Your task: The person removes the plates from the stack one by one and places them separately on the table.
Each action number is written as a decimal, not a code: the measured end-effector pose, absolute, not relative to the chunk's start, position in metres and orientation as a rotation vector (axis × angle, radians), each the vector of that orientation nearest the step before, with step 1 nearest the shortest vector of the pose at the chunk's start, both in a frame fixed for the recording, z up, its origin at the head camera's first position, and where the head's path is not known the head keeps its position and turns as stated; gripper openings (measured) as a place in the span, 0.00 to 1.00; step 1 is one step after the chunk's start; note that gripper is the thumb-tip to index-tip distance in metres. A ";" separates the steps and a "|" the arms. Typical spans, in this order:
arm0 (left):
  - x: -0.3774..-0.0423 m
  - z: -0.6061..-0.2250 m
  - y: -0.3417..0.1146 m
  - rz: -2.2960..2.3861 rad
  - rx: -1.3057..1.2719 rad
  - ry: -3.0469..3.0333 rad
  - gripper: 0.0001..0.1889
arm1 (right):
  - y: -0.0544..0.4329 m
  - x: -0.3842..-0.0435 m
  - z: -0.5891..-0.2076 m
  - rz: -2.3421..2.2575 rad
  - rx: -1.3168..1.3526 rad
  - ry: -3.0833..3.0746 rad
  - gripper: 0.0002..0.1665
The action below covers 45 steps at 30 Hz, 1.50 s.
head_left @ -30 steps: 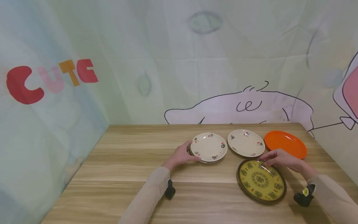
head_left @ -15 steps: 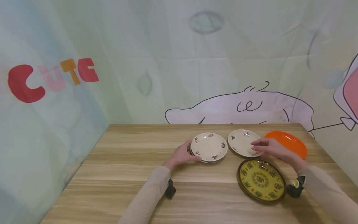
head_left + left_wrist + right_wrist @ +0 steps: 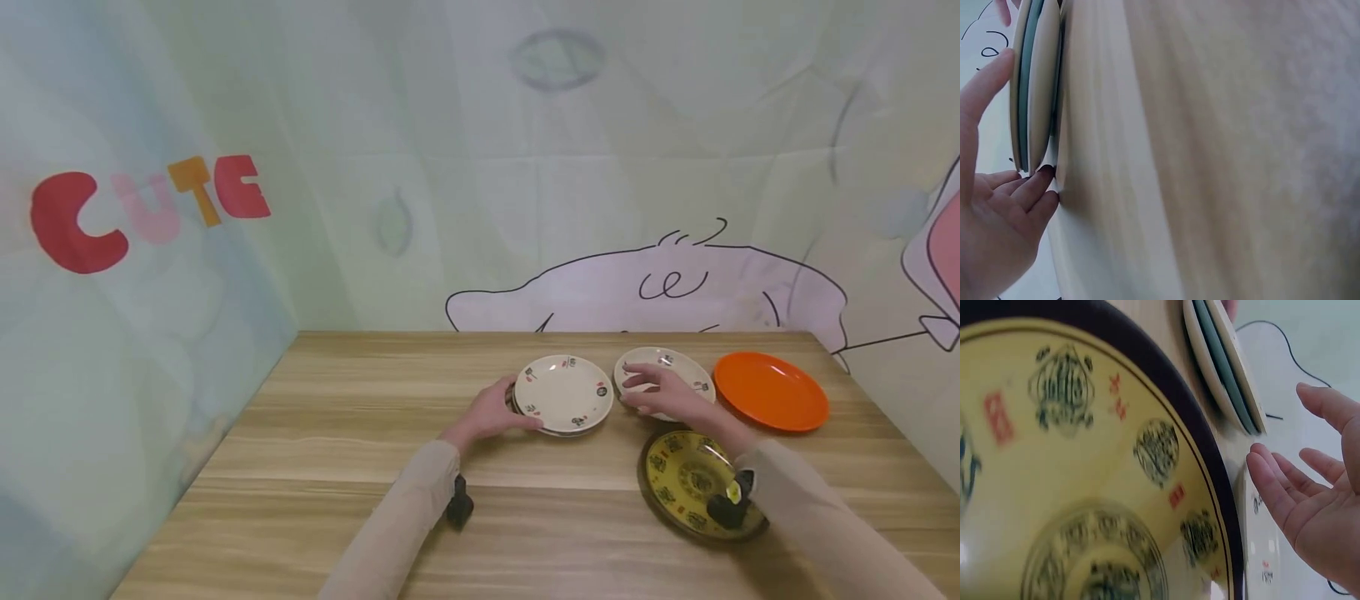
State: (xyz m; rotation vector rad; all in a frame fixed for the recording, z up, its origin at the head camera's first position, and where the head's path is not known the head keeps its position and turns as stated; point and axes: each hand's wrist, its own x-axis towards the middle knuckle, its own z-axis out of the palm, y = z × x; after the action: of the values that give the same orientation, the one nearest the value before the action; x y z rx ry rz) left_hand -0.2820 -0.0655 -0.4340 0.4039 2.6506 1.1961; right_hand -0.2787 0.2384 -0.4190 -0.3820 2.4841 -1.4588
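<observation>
My left hand grips the left edge of a small stack of plates, with a white, patterned plate on top. In the left wrist view, the thumb touches the top rim, the fingers lie at the stack's edge, and a teal layer shows between pale plates. My right hand holds nothing, its fingers spread and relaxed above a second white patterned plate, partly hiding it. Below that forearm lies a yellow plate with a dark rim, large in the right wrist view.
An orange oval plate lies at the right back of the wooden table. A printed cloth hangs behind the table and along its left side. Dark wrist cameras sit on both wrists.
My right hand has left the yellow plate's far rim and moved left over the second white plate, towards the stack. My left hand has stayed on the stack.
</observation>
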 end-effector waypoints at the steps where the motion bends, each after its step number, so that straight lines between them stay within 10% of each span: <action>1: -0.282 -0.433 -0.065 1.191 0.402 2.651 0.50 | 0.236 -0.279 -0.420 -1.459 -0.391 2.483 0.39; 45: -0.284 -0.434 -0.060 1.310 0.156 2.752 0.38 | 0.208 -0.280 -0.435 -1.408 -0.474 2.473 0.46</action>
State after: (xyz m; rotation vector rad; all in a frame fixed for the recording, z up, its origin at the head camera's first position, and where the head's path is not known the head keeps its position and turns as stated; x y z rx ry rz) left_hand -0.2843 -0.0603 -0.4341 0.1558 2.7517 1.3099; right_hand -0.2805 0.2081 -0.4345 -0.4739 2.4726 -1.4082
